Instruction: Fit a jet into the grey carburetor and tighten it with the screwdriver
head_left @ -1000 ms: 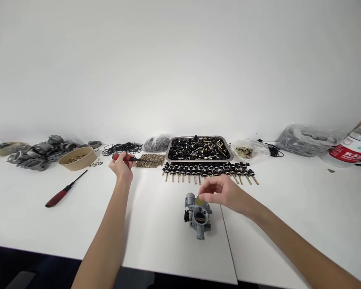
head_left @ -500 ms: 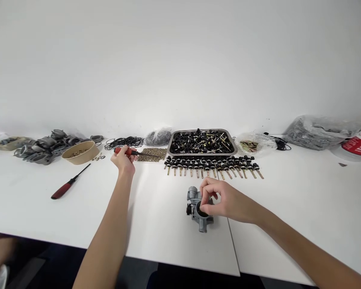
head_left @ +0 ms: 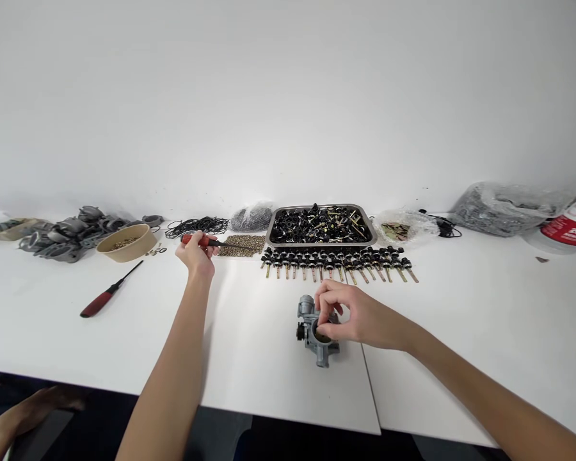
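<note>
A red-handled screwdriver (head_left: 193, 239) is gripped in my left hand (head_left: 196, 257), its dark shaft pointing right over a patch of small brass screws (head_left: 242, 246). On the table in front of me sits a grey metal carburetor body (head_left: 322, 355) with a black fitting on its left side. My right hand (head_left: 348, 314) has thumb and fingers pinched together at the round bore of that body, the tips dipping into the opening. Something brownish shows inside the bore. Whatever lies between those fingertips is hidden.
A metal tray (head_left: 271, 238) heaped with black and brass parts stands behind a row of shafted parts (head_left: 336, 261). Leftward are a second screwdriver (head_left: 98, 301), a paper bowl (head_left: 125, 253) and grey castings (head_left: 64, 238). Another person's hand (head_left: 43, 406) shows at lower left.
Both my hands keep nearly the same pose; the view has shifted slightly. More brownish surface shows in the bore. The other person's hand at lower left has come further into view.
</note>
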